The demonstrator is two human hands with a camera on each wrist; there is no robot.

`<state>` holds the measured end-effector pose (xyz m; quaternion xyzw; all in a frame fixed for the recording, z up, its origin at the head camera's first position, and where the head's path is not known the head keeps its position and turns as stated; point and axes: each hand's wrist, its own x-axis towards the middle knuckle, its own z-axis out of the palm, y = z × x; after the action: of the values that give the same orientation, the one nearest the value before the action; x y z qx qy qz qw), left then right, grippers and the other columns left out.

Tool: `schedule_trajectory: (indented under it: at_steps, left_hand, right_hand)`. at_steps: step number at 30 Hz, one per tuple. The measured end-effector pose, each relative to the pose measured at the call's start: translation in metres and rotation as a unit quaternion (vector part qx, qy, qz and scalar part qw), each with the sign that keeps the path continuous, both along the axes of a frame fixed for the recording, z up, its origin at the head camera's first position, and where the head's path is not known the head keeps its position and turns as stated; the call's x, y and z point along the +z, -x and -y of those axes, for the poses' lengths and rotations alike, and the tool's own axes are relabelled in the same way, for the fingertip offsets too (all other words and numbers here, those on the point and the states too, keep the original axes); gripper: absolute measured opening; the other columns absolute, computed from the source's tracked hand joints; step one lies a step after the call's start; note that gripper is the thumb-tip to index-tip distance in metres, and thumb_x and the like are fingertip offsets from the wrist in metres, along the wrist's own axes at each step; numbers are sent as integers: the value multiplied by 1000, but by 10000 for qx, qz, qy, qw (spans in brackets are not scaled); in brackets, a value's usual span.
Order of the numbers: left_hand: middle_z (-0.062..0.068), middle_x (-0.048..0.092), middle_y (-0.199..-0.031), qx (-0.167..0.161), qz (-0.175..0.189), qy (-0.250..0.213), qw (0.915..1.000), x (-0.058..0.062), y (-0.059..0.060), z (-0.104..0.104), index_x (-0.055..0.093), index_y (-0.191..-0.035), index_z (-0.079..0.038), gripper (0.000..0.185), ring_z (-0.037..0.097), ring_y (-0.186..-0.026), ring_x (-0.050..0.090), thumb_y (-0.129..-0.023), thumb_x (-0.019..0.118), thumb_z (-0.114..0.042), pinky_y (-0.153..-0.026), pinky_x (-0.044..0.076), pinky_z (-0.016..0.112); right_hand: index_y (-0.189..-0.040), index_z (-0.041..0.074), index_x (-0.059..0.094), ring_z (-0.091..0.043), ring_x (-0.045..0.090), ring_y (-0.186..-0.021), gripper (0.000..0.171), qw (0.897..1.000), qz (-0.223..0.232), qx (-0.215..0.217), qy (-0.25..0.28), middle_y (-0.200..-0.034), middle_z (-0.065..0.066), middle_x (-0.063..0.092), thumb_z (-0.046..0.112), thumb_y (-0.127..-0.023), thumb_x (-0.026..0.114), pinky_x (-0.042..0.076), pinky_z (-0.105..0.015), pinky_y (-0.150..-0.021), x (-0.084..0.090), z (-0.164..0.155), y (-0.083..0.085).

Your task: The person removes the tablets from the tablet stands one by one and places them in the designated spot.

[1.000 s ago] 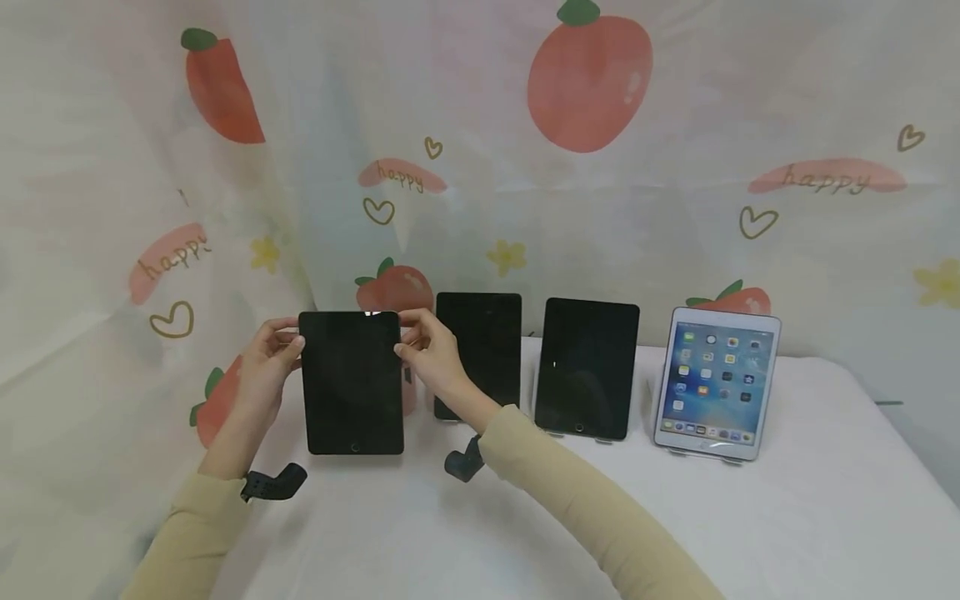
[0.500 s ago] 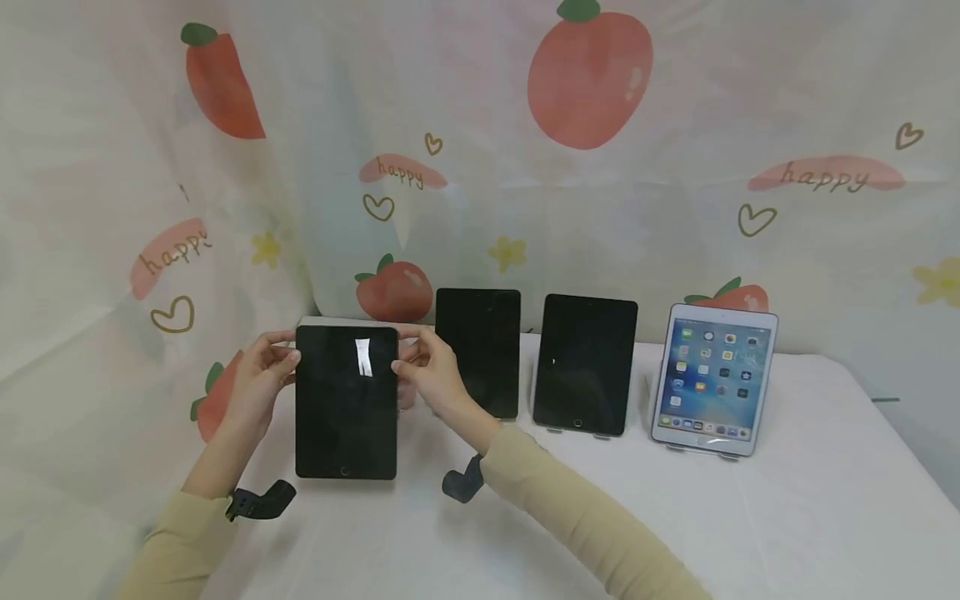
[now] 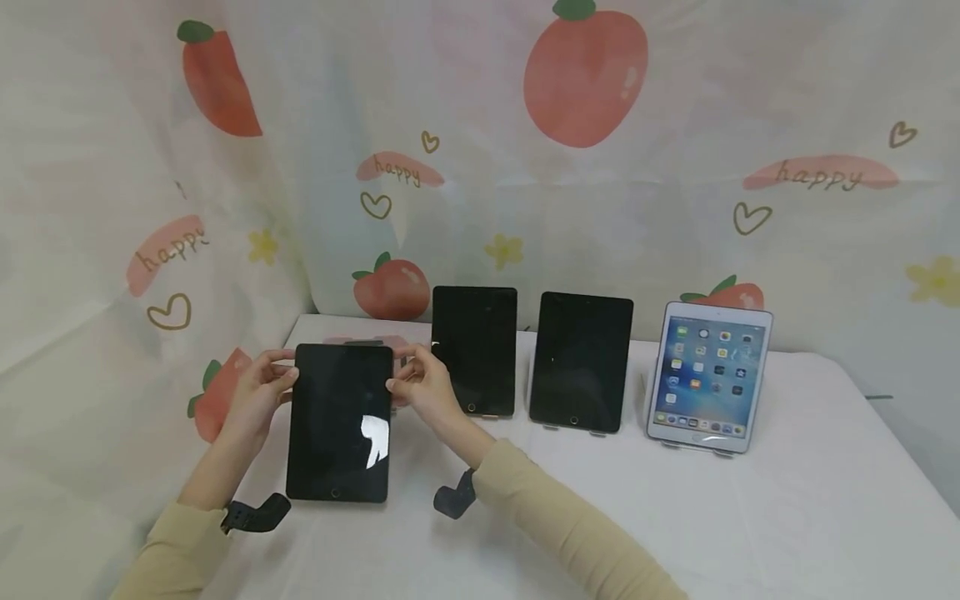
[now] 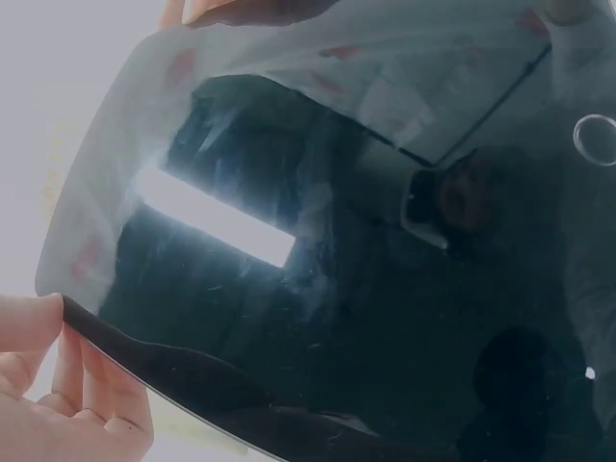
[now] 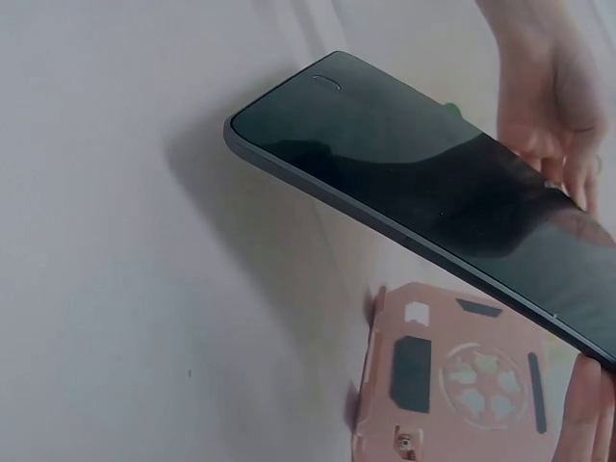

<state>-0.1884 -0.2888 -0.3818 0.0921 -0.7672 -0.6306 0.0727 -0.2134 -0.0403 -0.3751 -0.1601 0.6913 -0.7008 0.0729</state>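
Both hands hold a black tablet (image 3: 333,450) with a dark screen and a round home button. My left hand (image 3: 258,387) pinches its left edge near the top, thumb in front and fingers behind. My right hand (image 3: 427,379) pinches the opposite edge the same way. The tablet stands nearly upright, tilted, in front of a pink plate (image 5: 385,371) with grey pads and a flower-shaped cutout. In the left wrist view the glossy screen (image 4: 385,318) fills most of the frame, with reflections across it.
Two more black tablets, one (image 3: 476,350) behind my right hand and another (image 3: 581,362) beside it, lean on small stands. A white tablet (image 3: 708,375) with lit app icons stands farther right. All are on a white-covered table (image 3: 675,525) before a fruit-print curtain (image 3: 637,225).
The black tablet and both hands have moved down and slightly left, toward me. The pink plate behind shows more over the tablet's top edge. The other tablets have stayed put.
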Motion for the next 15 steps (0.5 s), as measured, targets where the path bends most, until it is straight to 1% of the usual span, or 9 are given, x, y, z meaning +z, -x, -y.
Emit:
schedule_trajectory:
  at_steps: [1,3,7,9,12,15]
  left_hand:
    - [-14,54,-85,-4,58,-2,10000,-1,-1,0,55,-113,-23,18,1,-78,57,-98,52,-13,-75,48,18]
    - [-16,54,-85,-7,214,-25,9998,-4,-2,1,54,-114,-23,19,1,-79,58,-98,52,-14,-75,48,18]
    - [-16,53,-85,-30,607,-154,9980,-12,-3,3,54,-117,-24,19,2,-83,56,-98,53,-18,-79,46,20]
    - [-16,52,-84,-55,760,-244,9968,-16,-3,4,54,-115,-25,18,2,-84,56,-99,52,-18,-81,45,21]
    - [-15,53,-82,-112,856,-387,9955,-22,-3,5,56,-109,-29,17,2,-82,55,-99,52,-16,-80,45,23]
    - [-16,55,-80,-197,880,-462,9949,-26,-4,7,56,-104,-32,19,2,-81,56,-99,51,-15,-81,44,24]
  right_hand:
    - [-119,-3,56,-30,65,-70,38,10000,48,2,2,-89,-29,60,-10,-82,63,57,-52,-76,-1,0,-1]
    - [-119,-3,56,-30,66,-70,39,9999,145,-2,12,-86,-27,61,-10,-82,63,59,-47,-74,-3,1,-2]
    - [-119,-3,56,-18,65,-65,39,9993,369,-30,16,-82,-23,61,-11,-81,63,59,-44,-71,-7,2,-5]
    - [-119,-4,56,-15,64,-64,40,9989,468,-25,48,-81,-23,60,-12,-81,62,59,-46,-72,-11,3,-6]
    - [-119,-5,56,-13,63,-63,40,9982,600,-9,36,-80,-24,60,-13,-80,62,58,-48,-73,-19,5,-4]
    - [-118,-5,56,-11,61,-60,40,9978,660,-12,57,-81,-27,61,-13,-79,63,59,-48,-71,-34,9,0]
